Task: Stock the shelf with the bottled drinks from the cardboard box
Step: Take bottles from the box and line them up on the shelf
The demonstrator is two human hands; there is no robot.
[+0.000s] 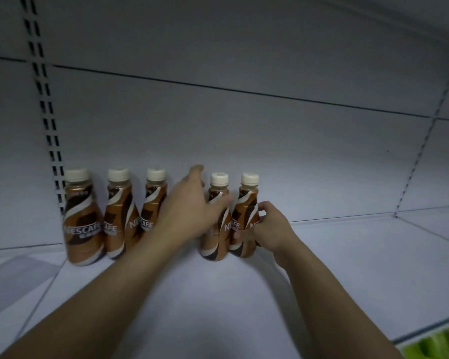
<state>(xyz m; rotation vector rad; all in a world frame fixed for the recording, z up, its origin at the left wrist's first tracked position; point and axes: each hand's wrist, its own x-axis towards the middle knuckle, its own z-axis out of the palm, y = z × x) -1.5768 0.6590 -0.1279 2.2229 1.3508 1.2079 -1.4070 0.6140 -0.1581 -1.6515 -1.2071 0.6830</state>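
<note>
Five brown coffee bottles with cream caps stand in a row at the back of the white shelf (244,307). The first three bottles (83,224) (117,218) (152,203) stand close together at the left. My left hand (189,211) reaches in past the third one with its fingers spread and the thumb raised; the fingertips touch the neck of the fourth bottle (215,239). My right hand (266,226) is wrapped around the lower body of the fifth bottle (245,206), which stands upright on the shelf against the fourth. No cardboard box is in view.
A slotted upright (51,141) runs down the back wall just left of the first bottle, and another (423,141) stands at the far right. The white back panel (270,130) rises behind the row. Something green (441,343) shows below the shelf's front edge at the bottom right.
</note>
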